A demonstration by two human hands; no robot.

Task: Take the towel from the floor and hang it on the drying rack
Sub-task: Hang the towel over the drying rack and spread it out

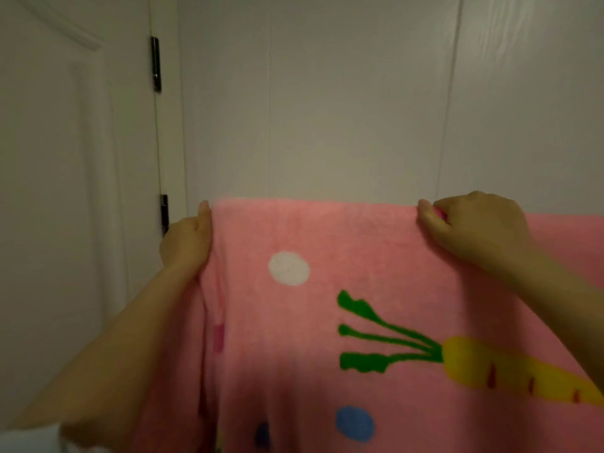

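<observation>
White panelled wall (327,109) filled the upper half of the frame, with a white door (65,158) at the left and two dark hinges (156,64) along its edge, one in the upper left and one at mid-height just above the left hand.

A pink towel (327,322) was spread flat across the lower half of the frame, its top edge running almost level from left of centre to the right border. It bore a white dot (289,268), a blue dot (355,424) near the bottom, and a yellow carrot (516,371) with green leaves at the lower right.

The left hand (188,243) was closed on the towel's upper left corner, the thumb lying up along the side edge and the fingers hidden behind the cloth. The right hand (474,227) was clenched over the top edge further right, knuckles toward the camera, with a fold of pink cloth pinched between thumb and fingers. The towel ran on past that hand to the right border of the frame.

Below the left hand the side edge hung down in loose folds beside the forearm. No rack bar could be made out; whatever lay behind the towel's top edge was hidden. Above that edge the wall was bare, with open room up to the top of the frame.
</observation>
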